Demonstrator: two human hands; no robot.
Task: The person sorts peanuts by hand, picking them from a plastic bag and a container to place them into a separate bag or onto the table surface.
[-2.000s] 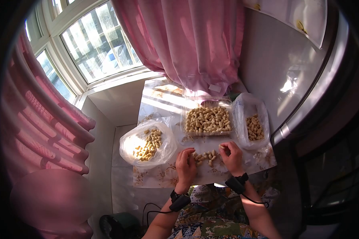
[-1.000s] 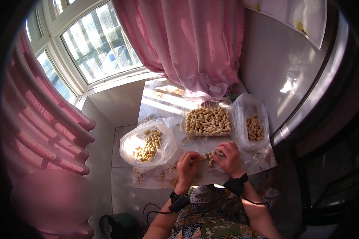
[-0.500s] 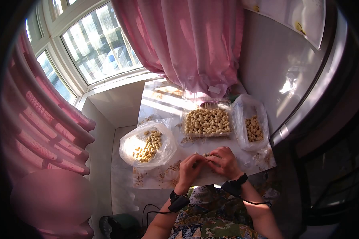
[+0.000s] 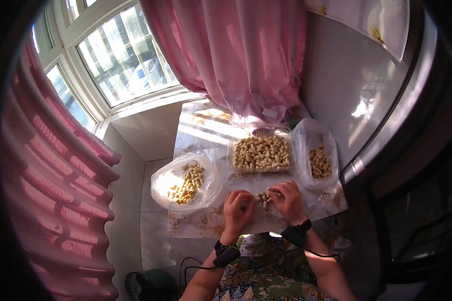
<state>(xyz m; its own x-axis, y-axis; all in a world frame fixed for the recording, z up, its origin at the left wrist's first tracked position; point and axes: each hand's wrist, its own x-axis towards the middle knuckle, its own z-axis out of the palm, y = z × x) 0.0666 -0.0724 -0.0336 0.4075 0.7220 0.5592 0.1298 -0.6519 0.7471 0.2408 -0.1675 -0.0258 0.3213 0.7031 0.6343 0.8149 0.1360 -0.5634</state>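
The small table (image 4: 201,226) has a flower pattern all over its top. A clear tray (image 4: 261,153) full of peanuts sits on it. To the left of the tray lies a see-through bag (image 4: 186,183) with peanuts inside. Just to the right of the tray is another bag (image 4: 316,155) of peanuts. In front of the tray, on the person's side, a little heap of loose peanuts (image 4: 264,198) lies on the table.

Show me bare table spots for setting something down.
Free: sunlit cloth behind the left bag and tray; near corner below that bag; corner beside right hand, below right bag. Crowded: loose peanuts between left hand and right hand.
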